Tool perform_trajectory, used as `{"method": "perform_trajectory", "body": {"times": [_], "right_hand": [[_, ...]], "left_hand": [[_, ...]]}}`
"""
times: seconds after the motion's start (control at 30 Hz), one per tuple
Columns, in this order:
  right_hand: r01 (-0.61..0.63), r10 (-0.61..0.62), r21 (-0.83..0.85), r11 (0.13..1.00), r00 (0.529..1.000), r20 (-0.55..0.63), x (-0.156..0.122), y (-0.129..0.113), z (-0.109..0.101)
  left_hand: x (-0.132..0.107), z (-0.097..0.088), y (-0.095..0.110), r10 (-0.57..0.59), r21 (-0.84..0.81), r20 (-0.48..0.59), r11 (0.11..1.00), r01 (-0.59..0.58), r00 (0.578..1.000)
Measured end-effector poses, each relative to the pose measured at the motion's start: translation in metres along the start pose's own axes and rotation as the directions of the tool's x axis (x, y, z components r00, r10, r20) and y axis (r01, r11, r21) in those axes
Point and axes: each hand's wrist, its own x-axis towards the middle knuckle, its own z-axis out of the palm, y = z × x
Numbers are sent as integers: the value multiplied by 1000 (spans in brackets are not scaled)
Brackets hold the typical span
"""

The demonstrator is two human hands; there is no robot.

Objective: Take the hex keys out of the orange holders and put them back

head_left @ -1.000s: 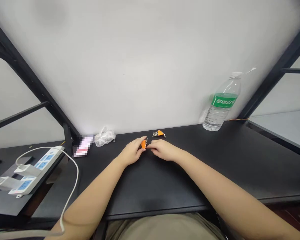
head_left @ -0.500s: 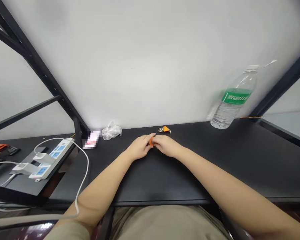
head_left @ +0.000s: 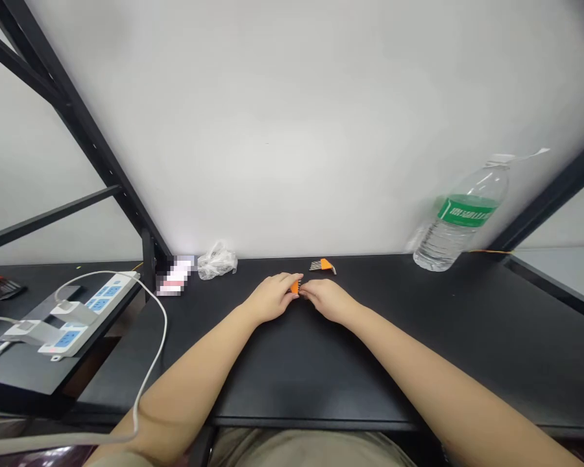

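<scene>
At the middle of the black bench [head_left: 379,370], the left hand [head_left: 272,297] and right hand [head_left: 328,301] curl inward, both grips partly closed, fingertips [head_left: 299,292] touching a small orange-handled hex key set [head_left: 295,287] from either side (firmness of hold cannot be told). A second hex key set [head_left: 322,264] lies just beyond. A plastic bag [head_left: 217,261] and water bottle [head_left: 460,224] sit well apart, either side.

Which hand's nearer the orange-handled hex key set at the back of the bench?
Right. The right hand is just in front of the orange-handled hex key set, not touching it; the left hand is farther off, in front and to its left.
</scene>
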Motion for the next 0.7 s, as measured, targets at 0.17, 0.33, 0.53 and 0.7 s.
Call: {"method": "perform_trajectory", "body": {"times": [0.17,0.33,0.53,0.7], "right_hand": [[-104,105,-55,993,995,2,2,7,-7],[-349,307,-78,934,895,-324,4,46,-23],[-495,465,-178,850,865,-185,2,90,-12],[-406,391,-182,895,913,-116,3,82,-5]], "left_hand": [[4,-5,-1,-26,-33,10,999,26,1000],[10,-13,-3,-103,-55,40,993,105,994],[18,-17,-12,-126,-28,77,991,129,989],[23,-14,-18,-149,5,79,989,150,986]]}}
